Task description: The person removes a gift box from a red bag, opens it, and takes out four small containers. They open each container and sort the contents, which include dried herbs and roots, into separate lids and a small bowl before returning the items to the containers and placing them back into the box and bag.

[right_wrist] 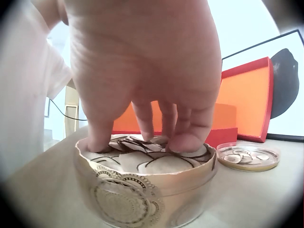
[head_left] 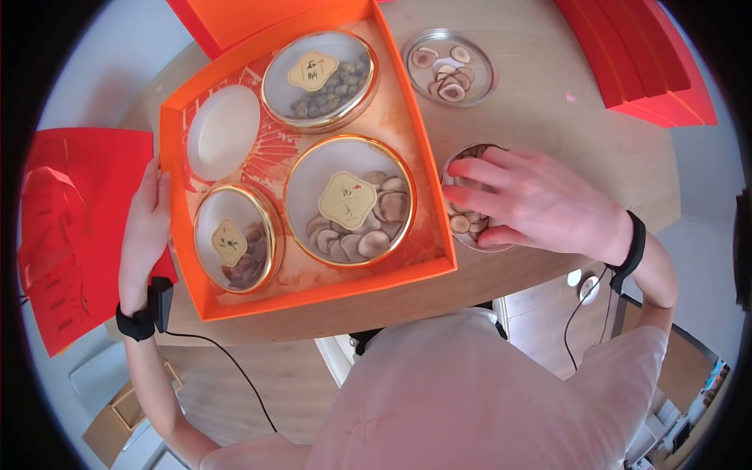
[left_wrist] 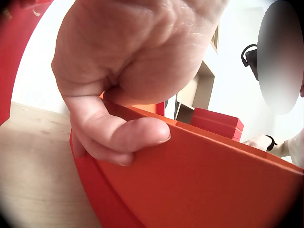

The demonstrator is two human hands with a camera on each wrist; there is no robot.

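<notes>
My left hand (head_left: pixel 147 215) rests against the left wall of an orange gift box (head_left: pixel 329 282); in the left wrist view its bent fingers (left_wrist: pixel 142 133) touch the wall's outer face. My right hand (head_left: pixel 540 200) reaches down into a round clear tub (right_wrist: pixel 142 194) right of the box. Its fingers are spread over pale, brown-edged dried slices (right_wrist: pixel 156 164), with the fingertips on the slices inside the rim. Beyond the tub lies a round clear lid-like dish (head_left: pixel 474 95) holding several similar slices (head_left: pixel 452 82).
Inside the box sit a tub of dark round pieces (head_left: pixel 317 82), a large tub of slices (head_left: pixel 352 207) and a smaller labelled tub (head_left: pixel 235 243), beside a round white recess (head_left: pixel 223 133). Red boxes (head_left: pixel 634 63) stand at back right; a red bag (head_left: pixel 86 227) lies left.
</notes>
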